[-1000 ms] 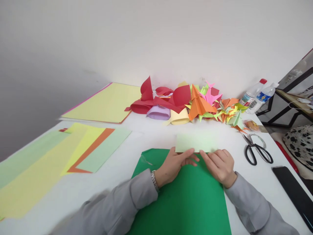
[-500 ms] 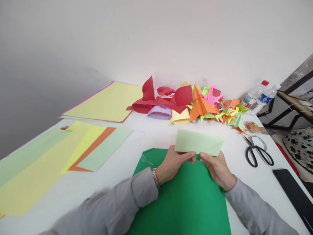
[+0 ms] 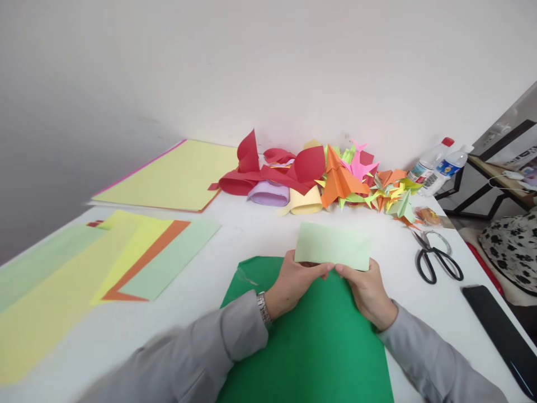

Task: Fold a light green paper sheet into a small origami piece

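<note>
- Folded pale-green paper strip (image 3: 332,246): raised just above the dark green sheet (image 3: 310,341), long axis running left to right across the view, far edge tilted up toward the wall
- Left hand (image 3: 293,282): pinching the strip's near edge at its left half, thumb and fingertips closed on the paper, wristwatch (image 3: 262,309) at the cuff
- Right hand (image 3: 366,288): pinching the same near edge at its right half, fingers tucked behind the strip
- Both grips set side by side near the middle of the near edge, almost touching; strip extending away from the hands toward the heap of folded paper figures (image 3: 327,179); neither hand clearly nearer
- Loose coloured sheets (image 3: 138,257) well apart on the left of the white table (image 3: 235,229); scissors (image 3: 436,258) near on the right, beyond them two bottles (image 3: 436,162); dark phone (image 3: 499,330) at the right edge
</note>
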